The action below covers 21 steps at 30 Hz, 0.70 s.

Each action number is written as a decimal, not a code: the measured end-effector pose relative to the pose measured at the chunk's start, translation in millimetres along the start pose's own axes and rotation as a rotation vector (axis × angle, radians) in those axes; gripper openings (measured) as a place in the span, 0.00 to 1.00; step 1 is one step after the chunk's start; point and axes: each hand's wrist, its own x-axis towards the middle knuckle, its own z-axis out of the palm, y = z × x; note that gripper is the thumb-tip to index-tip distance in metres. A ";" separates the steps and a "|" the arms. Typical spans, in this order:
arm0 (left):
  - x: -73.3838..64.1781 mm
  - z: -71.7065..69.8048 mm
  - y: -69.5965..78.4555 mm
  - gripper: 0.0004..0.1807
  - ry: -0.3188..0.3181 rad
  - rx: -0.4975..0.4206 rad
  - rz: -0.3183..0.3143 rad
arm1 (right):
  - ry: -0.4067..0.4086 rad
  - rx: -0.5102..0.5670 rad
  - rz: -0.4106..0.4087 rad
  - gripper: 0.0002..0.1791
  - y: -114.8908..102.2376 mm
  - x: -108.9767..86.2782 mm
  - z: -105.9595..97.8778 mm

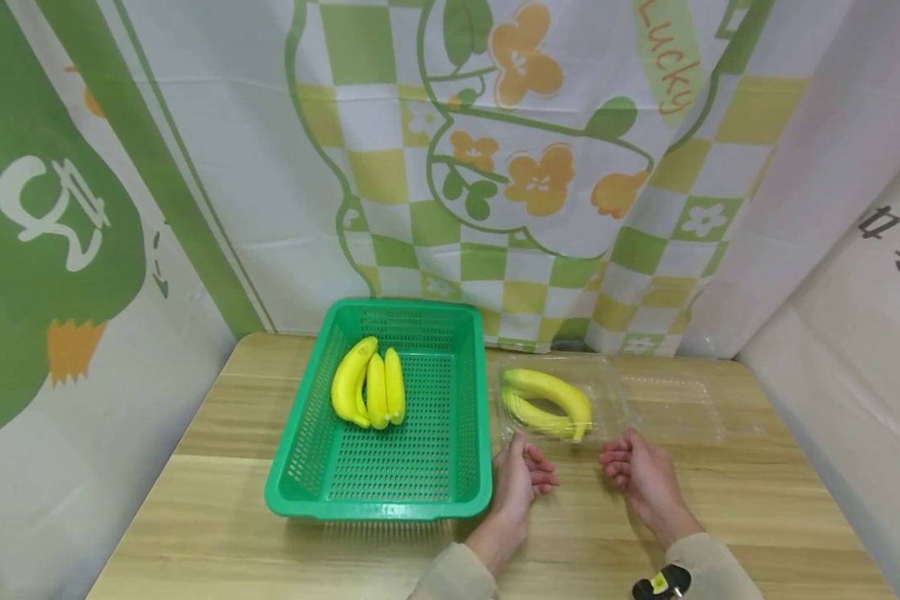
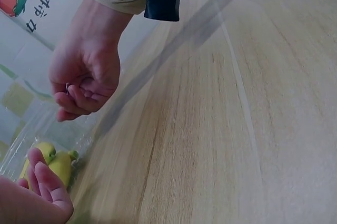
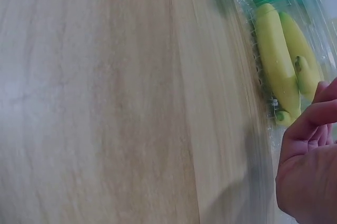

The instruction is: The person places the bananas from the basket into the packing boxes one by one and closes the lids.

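Observation:
Two yellow bananas (image 1: 558,387) lie in a clear plastic box (image 1: 607,375), whose see-through lid (image 1: 671,408) is folded out flat to the right. Just in front of the box's near left corner is my left hand (image 1: 516,483), between it and the green basket, fingers loosely bent and holding nothing. My right hand (image 1: 648,482) hovers by the near right corner with relaxed, half-curled fingers, also holding nothing. The right wrist view shows the bananas (image 3: 276,58) side by side in the box, beyond the fingers of that hand (image 3: 310,150).
A green plastic basket (image 1: 378,508) stands left of the box, with several yellow bananas (image 1: 375,387) toward its left side. Both rest on a wood-grain table (image 1: 210,500). A patterned curtain (image 1: 450,208) hangs along the table's back edge, and printed cloth (image 1: 855,333) flanks the right side.

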 end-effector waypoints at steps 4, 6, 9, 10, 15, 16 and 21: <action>-0.5 0.0 -1.1 0.27 0.001 0.011 -0.006 | -0.004 0.018 0.006 0.27 1.1 -0.4 -0.7; -0.8 0.3 -1.3 0.28 -0.001 0.015 -0.010 | -0.012 0.025 0.007 0.27 2.0 -0.6 -1.3; -1.2 1.5 -1.1 0.29 0.001 0.021 -0.013 | -0.024 0.027 0.007 0.27 2.7 -2.1 -2.0; -1.3 2.0 -0.9 0.29 0.003 0.024 -0.016 | -0.029 0.026 0.008 0.28 2.7 -2.9 -2.1; -4.2 4.6 1.2 0.30 0.016 0.026 -0.040 | -0.053 0.013 0.015 0.32 2.7 -6.5 -2.2; -5.0 5.0 1.2 0.30 0.011 0.028 -0.046 | -0.057 0.004 0.017 0.32 2.6 -7.2 -2.3; -10.0 6.3 3.0 0.30 -0.045 0.048 -0.048 | -0.067 -0.049 0.023 0.37 2.0 -9.8 -2.5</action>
